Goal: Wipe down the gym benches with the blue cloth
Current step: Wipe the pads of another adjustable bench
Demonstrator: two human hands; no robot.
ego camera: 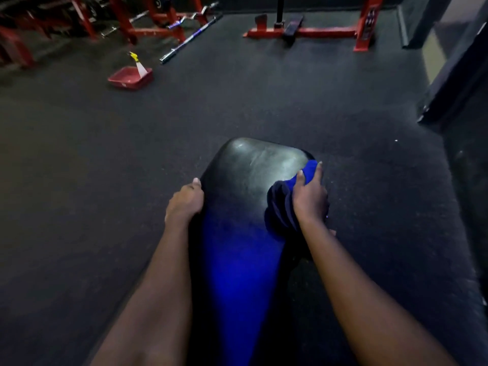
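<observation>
A black padded gym bench (250, 167) runs away from me in the middle of the view, its far end wide and shiny. My right hand (310, 194) grips the bunched blue cloth (280, 204) and holds it against the bench's right edge. My left hand (184, 202) curls over the bench's left edge, with the thumb on top. A blue glow lies on the near part of the pad.
Dark rubber flooring surrounds the bench. A red tray (130, 78) with a spray bottle (138, 63) sits on the floor at the far left. Red racks (155, 25), a barbell (190, 39) and a red frame (311, 31) stand at the back. A dark wall edge (454, 83) is on the right.
</observation>
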